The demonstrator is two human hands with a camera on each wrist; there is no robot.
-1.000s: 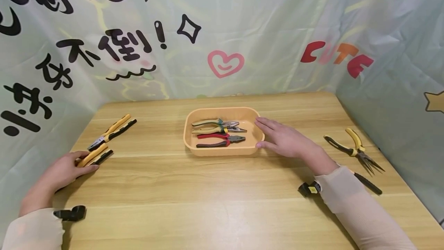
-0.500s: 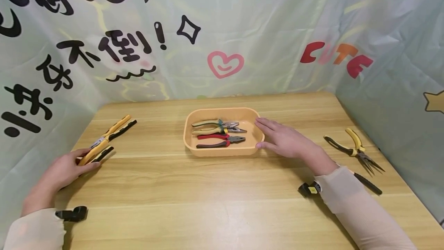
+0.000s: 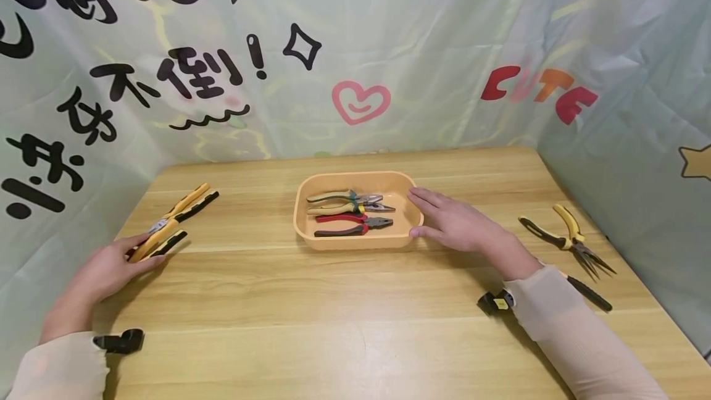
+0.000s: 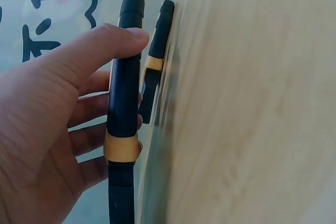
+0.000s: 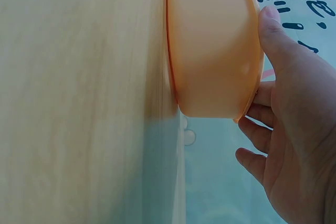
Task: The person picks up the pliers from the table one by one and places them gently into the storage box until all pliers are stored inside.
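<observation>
My left hand [image 3: 111,271] grips pliers [image 3: 157,241] with yellow and black handles at the table's left. In the left wrist view, the thumb lies over a black handle [image 4: 125,98] and the fingers go behind it; the head of the pliers is hidden. Just beyond lies a similar pair of yellow-and-black pliers [image 3: 189,204]. At the end of an orange tray [image 3: 361,242], my right hand [image 3: 458,222] touches the rim with spread thumb and fingers. Inside the tray are green-and-cream pliers [image 3: 333,195], cream-handled long-nose pliers [image 3: 336,208] and red-and-black pliers [image 3: 341,219].
Toward the right table edge lie yellow-and-black long-nose pliers [image 3: 568,243], spread apart. A black handle [image 3: 590,294] shows partly from behind the right sleeve [image 3: 572,332]. A printed cloth [image 3: 433,48] encloses the wooden table [image 3: 333,313] at the back and sides.
My left hand has shifted slightly right and away from me, carrying the gripped pliers so they overlap the head of the other pair. The right hand and tray stay put.
</observation>
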